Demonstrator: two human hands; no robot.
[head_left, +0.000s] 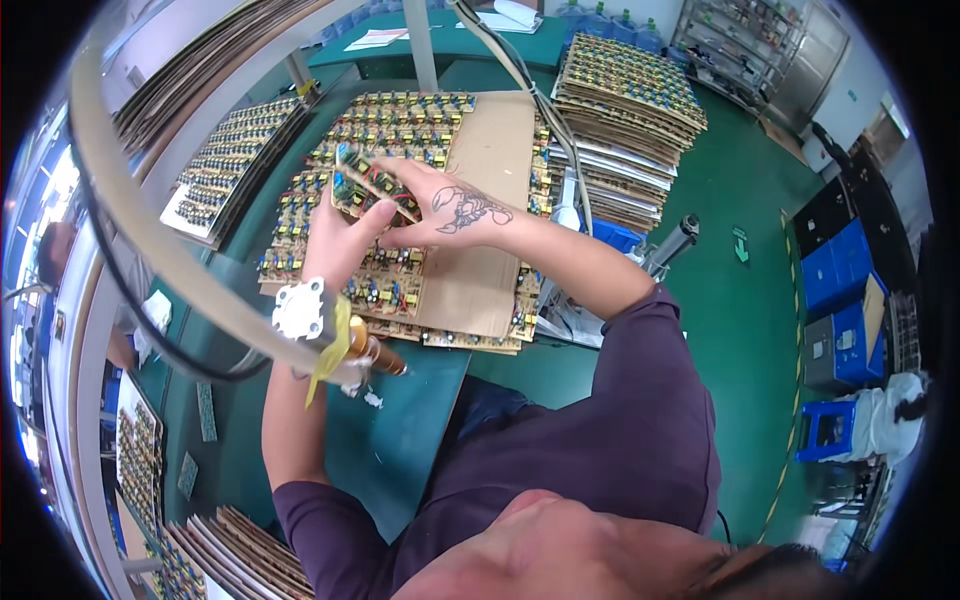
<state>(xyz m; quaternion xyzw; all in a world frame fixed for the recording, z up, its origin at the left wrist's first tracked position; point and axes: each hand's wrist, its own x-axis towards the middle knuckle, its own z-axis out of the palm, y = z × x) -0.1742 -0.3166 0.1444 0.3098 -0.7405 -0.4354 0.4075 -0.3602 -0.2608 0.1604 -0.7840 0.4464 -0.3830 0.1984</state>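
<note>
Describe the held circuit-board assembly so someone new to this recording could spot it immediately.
Start at the dark green workbench, where rows of circuit boards lie beside bare cardboard. Look between the left hand and right hand for the circuit-board assembly. Unlike its neighbours in rows, it is held.

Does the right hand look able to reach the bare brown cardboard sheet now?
Probably yes: nothing visible blocks the right hand from the bare brown cardboard sheet, though that hand's grip appears occupied with small green circuit boards.
</note>
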